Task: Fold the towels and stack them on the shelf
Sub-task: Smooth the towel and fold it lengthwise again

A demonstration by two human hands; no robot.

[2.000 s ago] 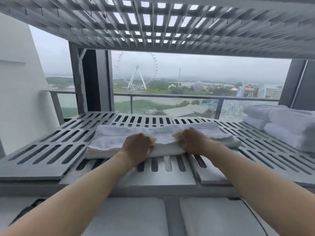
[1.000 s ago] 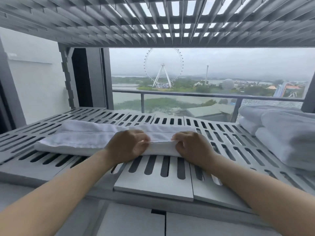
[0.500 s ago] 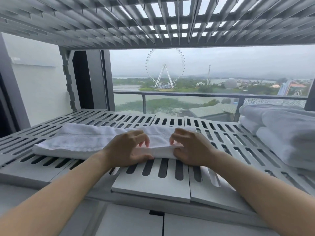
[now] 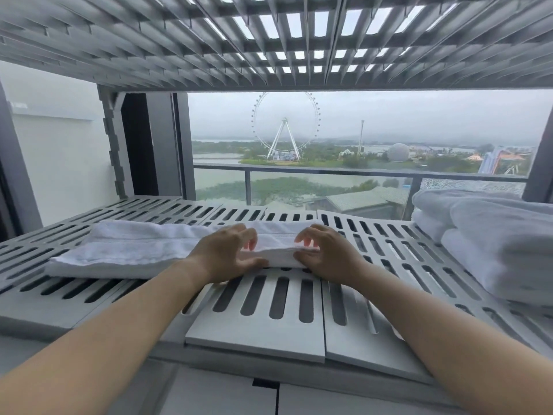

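On the slatted shelf [image 4: 254,336], left hand [image 4: 223,256] and right hand [image 4: 326,256], half-open, touch the towel [image 4: 128,250].

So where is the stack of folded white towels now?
Head view: the stack of folded white towels sits at the far right of the grey slotted shelf, right of the right hand, apart from the long folded white towel.

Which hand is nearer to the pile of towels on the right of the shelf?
Right. The right hand touches the end of the flat towel, left of the pile; the left hand is beside it, farther away.
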